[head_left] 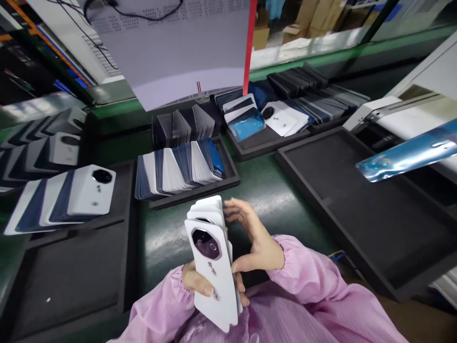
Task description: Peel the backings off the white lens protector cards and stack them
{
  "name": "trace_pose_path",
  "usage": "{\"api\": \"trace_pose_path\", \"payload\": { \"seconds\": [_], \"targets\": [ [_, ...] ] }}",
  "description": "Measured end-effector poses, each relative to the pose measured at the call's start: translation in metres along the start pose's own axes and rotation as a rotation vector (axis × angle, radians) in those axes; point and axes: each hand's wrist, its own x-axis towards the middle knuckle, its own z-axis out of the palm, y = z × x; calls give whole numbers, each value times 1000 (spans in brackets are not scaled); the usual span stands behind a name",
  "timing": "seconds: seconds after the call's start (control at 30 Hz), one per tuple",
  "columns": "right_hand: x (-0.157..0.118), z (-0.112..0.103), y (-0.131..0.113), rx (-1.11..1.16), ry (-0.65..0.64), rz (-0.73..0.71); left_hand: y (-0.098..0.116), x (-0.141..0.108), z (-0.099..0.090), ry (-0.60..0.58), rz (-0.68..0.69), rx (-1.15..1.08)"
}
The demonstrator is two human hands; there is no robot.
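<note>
A stack of white phone back panels (214, 267), each with a dark oval camera area, stands tilted in front of my chest. My left hand (200, 281) is wrapped round its lower part, thumb across the front panel and fingertips showing at the right edge. The panels are fanned unevenly at the top. Close by on the right is my right hand (255, 238), its fingers apart and curved beside the stack. Its thumb tip is at the stack's right edge; whether it touches I cannot tell. Both pink sleeves reach in from below.
Beyond the stack, a black tray (193, 195) holds rows of white and dark blue panels. Another tray (124, 247) with fanned panels is on the left. More panels lie in a tray (274, 147) behind. At right are a large black tray (357, 209) and a shiny blue film strip (410, 152).
</note>
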Motion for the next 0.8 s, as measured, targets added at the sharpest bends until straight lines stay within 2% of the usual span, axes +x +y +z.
{"api": "trace_pose_path", "payload": {
  "seconds": [0.13, 0.2, 0.3, 0.4, 0.47, 0.53, 0.63, 0.73, 0.8],
  "targets": [
    [0, 6, 11, 313, -185, 135, 3, 8, 2, -85, -77, -21],
    [-1, 8, 14, 412, -201, 152, 0, 11, 1, -115, -90, -44],
    [-1, 6, 12, 457, -119, 108, -6, 13, -1, -153, -103, 4],
    [1, -3, 3, 333, 60, 28, -11, 12, 0, -151, -49, 45],
    [2, -9, -5, 168, 196, -22, -12, 10, 2, -93, 14, 69],
    [3, -15, -13, 10, 278, -72, -11, 8, 5, 16, 56, 117],
    [4, -24, -24, -117, 217, -111, -7, 4, 11, 161, 90, 214],
    [5, -31, -30, -125, 120, -76, -6, 2, 14, 222, 121, 303],
    [7, -34, -32, -143, 115, -45, -8, 2, 13, 254, 126, 313]
  ]
}}
